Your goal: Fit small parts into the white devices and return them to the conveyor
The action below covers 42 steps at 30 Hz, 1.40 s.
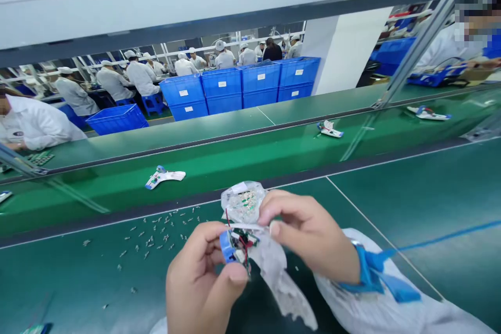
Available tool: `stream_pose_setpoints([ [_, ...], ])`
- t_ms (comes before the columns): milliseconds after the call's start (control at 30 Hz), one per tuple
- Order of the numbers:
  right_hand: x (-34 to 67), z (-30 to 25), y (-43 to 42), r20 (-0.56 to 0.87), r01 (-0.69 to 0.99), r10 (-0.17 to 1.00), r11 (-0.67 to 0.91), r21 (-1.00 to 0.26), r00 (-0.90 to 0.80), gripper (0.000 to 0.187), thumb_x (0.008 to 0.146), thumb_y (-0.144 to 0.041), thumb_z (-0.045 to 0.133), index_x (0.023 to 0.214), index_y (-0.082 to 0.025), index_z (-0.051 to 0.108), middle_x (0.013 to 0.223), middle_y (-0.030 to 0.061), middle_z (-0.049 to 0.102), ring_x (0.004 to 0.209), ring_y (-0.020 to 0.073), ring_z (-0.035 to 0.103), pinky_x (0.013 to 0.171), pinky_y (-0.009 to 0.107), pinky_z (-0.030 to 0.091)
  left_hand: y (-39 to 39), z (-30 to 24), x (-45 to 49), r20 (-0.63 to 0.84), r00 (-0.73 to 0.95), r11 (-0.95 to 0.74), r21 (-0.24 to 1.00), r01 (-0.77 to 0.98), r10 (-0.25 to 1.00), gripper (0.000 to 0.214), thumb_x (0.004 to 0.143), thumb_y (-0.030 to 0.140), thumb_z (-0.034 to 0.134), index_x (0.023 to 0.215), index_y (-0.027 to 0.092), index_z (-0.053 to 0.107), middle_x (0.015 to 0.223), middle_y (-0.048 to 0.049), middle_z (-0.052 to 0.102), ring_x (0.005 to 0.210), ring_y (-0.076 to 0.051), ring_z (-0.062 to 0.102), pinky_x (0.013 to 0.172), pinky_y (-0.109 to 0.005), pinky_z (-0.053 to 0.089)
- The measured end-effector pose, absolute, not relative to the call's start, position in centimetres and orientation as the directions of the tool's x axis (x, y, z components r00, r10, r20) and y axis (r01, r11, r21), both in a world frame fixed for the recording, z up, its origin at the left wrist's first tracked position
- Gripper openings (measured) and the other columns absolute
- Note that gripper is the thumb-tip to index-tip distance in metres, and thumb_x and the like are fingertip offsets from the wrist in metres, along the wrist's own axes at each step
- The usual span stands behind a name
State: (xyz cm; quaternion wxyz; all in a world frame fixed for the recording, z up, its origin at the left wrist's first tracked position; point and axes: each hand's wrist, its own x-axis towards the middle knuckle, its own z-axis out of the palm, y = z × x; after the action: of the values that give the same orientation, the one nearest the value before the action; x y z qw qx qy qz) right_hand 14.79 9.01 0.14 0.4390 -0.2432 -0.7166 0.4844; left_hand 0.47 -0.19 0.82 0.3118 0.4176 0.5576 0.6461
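My left hand (205, 276) is closed around the blue end of a half-open white-and-blue device housing (227, 246). Inside it show a green circuit board and red and black wires. The thumb and fingers of my right hand (309, 229) pinch the white edge of the same housing; whether a small part is also between them I cannot tell. Just behind my hands lies a clear plastic bag (245, 201) with many small parts in it. Crumpled translucent plastic (284, 282) stretches below the housing toward me. Small metallic-looking parts (151, 241) are scattered on the green table to the left.
Similar housings (166, 176) lie on the green conveyor belt (242, 154) beyond the table. A blue strap on my right wrist trails a blue cord (442, 240) rightward. A metal post (417, 52) rises at right. Blue bins (223, 86) and seated workers are farther back.
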Motion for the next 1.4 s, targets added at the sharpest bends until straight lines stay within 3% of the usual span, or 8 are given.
stream_pose_setpoints([
  [300,13.4,0.7,6.9,0.404,-0.159,0.777,0.376,-0.913,-0.483,0.011,0.070,-0.017,0.069,0.060,-0.017,0.065,0.063,0.0000,0.059,0.061,0.0103,0.054,0.058,0.021,0.044,0.0,1.1,0.3,0.234,-0.412,-0.077,0.929,0.362,0.881,0.048,0.057,0.069,0.072,0.072,0.024,0.066,0.056,0.0051,0.060,0.045,-0.011,0.055,0.042,-0.018,0.041],
  [500,13.5,0.8,6.9,0.413,-0.163,0.782,0.383,-0.909,-0.467,0.011,0.070,-0.015,0.067,0.059,-0.017,0.065,0.062,0.0000,0.058,0.059,0.0097,0.053,0.056,0.021,0.044,0.2,1.2,0.0,0.284,-0.313,-0.084,0.846,0.526,0.906,0.041,0.065,0.064,0.069,0.084,0.027,0.068,0.072,0.0021,0.070,0.057,-0.015,0.065,0.052,-0.021,0.047],
  [767,14.3,0.5,8.9,0.451,-0.094,0.803,0.452,-0.887,-0.391,0.015,0.076,-0.015,0.061,0.060,-0.016,0.064,0.065,0.0008,0.061,0.064,0.0110,0.056,0.063,0.023,0.046,0.5,0.9,-0.3,0.166,-0.289,-0.087,0.960,0.267,0.943,0.028,0.069,0.040,0.074,0.092,0.024,0.069,0.076,0.0004,0.071,0.062,-0.016,0.068,0.058,-0.022,0.054],
  [867,14.6,0.2,10.1,0.416,0.048,0.836,0.461,-0.886,-0.359,0.011,0.079,-0.019,0.059,0.081,-0.017,0.070,0.084,0.0049,0.068,0.081,0.0160,0.063,0.075,0.029,0.049,0.4,0.8,0.1,0.124,-0.349,-0.064,0.982,0.178,0.929,0.036,0.068,0.046,0.076,0.096,0.024,0.069,0.081,-0.0014,0.072,0.068,-0.019,0.069,0.063,-0.025,0.056],
  [967,14.5,0.2,10.6,0.324,0.100,0.812,0.420,-0.902,-0.486,0.026,0.080,-0.020,0.055,0.102,-0.017,0.068,0.105,0.0077,0.068,0.099,0.0194,0.062,0.087,0.033,0.048,0.3,0.5,0.2,0.073,-0.371,-0.040,0.995,0.096,0.926,0.045,0.065,0.050,0.078,0.101,0.025,0.065,0.088,-0.0026,0.073,0.076,-0.021,0.070,0.066,-0.026,0.058],
  [1067,14.2,0.5,10.2,0.266,0.004,0.700,0.359,-0.933,-0.663,0.022,0.082,-0.024,0.053,0.097,-0.015,0.067,0.095,0.0061,0.069,0.087,0.0164,0.065,0.080,0.030,0.050,0.4,0.0,-0.5,0.101,-0.312,-0.085,0.994,0.063,0.945,0.043,0.068,0.047,0.077,0.102,0.026,0.061,0.091,-0.0030,0.073,0.077,-0.021,0.071,0.065,-0.025,0.058],
  [1167,14.1,0.8,9.9,0.256,-0.015,0.674,0.341,-0.940,-0.693,0.015,0.077,-0.022,0.057,0.089,-0.014,0.064,0.083,0.0035,0.066,0.077,0.0142,0.063,0.070,0.025,0.049,0.4,-0.2,-1.3,0.158,-0.273,-0.127,0.984,0.128,0.949,0.035,0.071,0.041,0.076,0.099,0.026,0.061,0.091,-0.0029,0.073,0.076,-0.022,0.071,0.061,-0.024,0.058],
  [1400,14.7,0.6,10.0,0.304,0.025,0.576,0.492,-0.870,-0.759,0.018,0.070,-0.005,0.052,0.081,-0.014,0.062,0.073,0.0002,0.062,0.069,0.0113,0.056,0.069,0.023,0.044,0.2,0.4,0.0,0.287,-0.429,-0.221,0.955,0.198,0.856,0.031,0.070,0.044,0.076,0.094,0.030,0.065,0.086,0.0040,0.070,0.072,-0.014,0.068,0.063,-0.018,0.056],
])
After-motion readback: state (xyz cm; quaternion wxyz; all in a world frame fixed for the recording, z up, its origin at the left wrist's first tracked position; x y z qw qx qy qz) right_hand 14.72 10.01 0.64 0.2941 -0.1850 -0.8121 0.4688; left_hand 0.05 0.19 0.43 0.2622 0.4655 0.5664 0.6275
